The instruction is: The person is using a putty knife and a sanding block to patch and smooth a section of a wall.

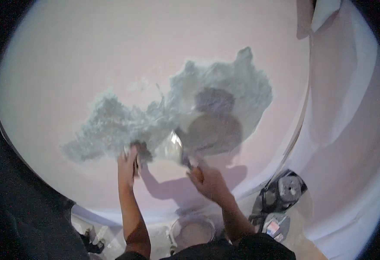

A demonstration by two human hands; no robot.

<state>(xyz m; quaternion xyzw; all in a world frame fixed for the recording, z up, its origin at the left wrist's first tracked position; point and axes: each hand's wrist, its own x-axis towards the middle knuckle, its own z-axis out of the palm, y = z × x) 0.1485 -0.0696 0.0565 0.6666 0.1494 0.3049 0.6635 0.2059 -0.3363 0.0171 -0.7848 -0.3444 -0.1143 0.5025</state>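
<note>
A broad patch of wet-looking grey plaster spreads across a large pale, pinkish wall, rough on its left side and smoother toward the right. My right hand grips the handle of a putty knife, whose shiny blade lies at the patch's lower edge. To its left, my left hand is closed around a thin, dark-edged object at the bottom of the patch. Blur hides what kind of object that is. Shadows of my head and arms fall over the plaster and the wall below it.
Below the wall stands a round bucket close to my body. A black device or case sits at the lower right, beside a small printed packet. Pale sheeting hangs along the right. Dark material fills the lower left.
</note>
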